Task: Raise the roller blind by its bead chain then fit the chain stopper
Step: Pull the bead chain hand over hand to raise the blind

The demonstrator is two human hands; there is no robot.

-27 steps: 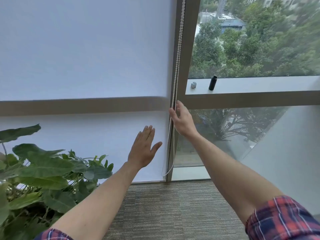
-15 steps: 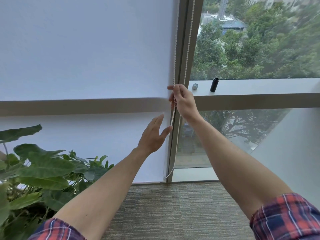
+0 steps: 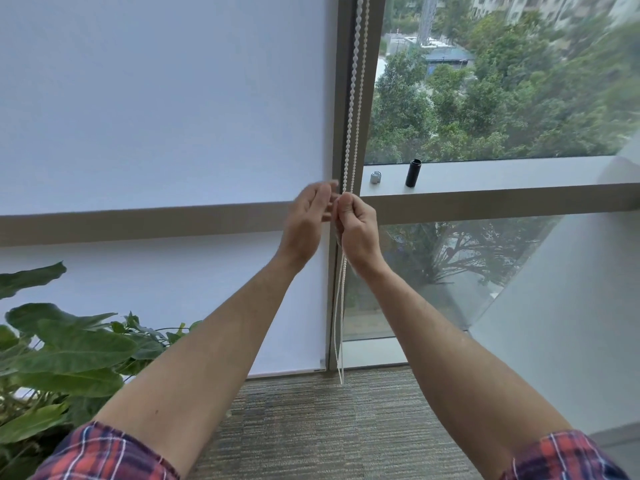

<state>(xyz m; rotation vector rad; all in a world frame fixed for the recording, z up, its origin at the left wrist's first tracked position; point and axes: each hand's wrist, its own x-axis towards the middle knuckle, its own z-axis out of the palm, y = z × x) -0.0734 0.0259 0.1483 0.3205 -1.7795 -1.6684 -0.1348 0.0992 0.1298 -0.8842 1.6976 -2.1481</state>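
Note:
A white roller blind (image 3: 166, 133) covers the left window down to the floor. Its white bead chain (image 3: 354, 98) hangs along the window post, its loop ending just above the carpet. My right hand (image 3: 356, 233) is shut on the chain at the height of the cross bar. My left hand (image 3: 306, 223) is raised right beside it, fingers apart and blurred, just left of the chain. A small grey clip-like piece (image 3: 375, 177), perhaps the chain stopper, lies on the window ledge to the right of the post.
A black cylinder (image 3: 413, 173) stands on the ledge (image 3: 502, 174) near the grey piece. A large leafy plant (image 3: 59, 355) fills the lower left. Grey carpet (image 3: 311, 427) lies below. An angled white wall (image 3: 571, 306) stands at the right.
My right hand rose along the chain and closed on it. My left hand lifted from in front of the lower blind to beside the right hand.

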